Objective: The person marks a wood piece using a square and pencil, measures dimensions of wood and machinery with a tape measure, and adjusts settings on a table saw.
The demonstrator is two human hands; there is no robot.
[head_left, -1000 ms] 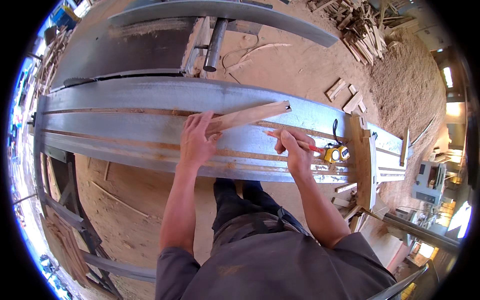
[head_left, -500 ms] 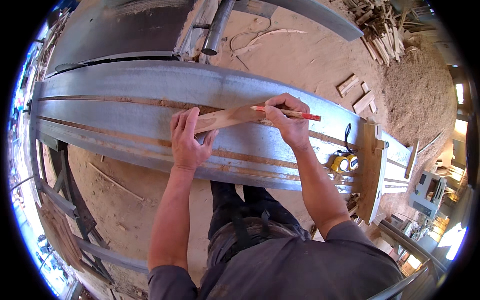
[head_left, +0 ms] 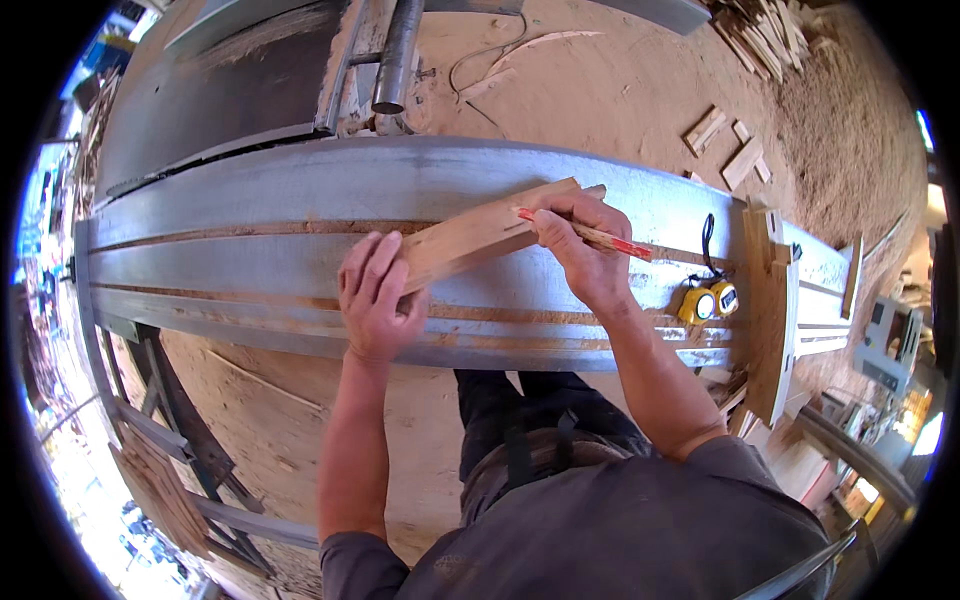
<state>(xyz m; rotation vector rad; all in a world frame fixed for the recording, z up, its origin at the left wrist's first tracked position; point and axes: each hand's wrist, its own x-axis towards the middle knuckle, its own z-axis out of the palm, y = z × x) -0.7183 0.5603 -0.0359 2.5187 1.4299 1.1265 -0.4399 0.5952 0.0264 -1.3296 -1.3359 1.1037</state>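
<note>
since the earlier frame both hands shifted left along the grey counter (head_left: pixel 250 190): left hand (head_left: pixel 375 295) flat, fingers spread on the wood strip (head_left: pixel 480 235); right hand (head_left: pixel 580 250) gripping a red pencil (head_left: pixel 590 235). yellow tape measure (head_left: pixel 708 300) lies right, unobstructed.

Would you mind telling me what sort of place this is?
Probably a sawmill or woodworking yard: sawdust-covered ground, a heap of pale wood offcuts, and a long grey metal saw bench holding a narrow wooden board.
</note>
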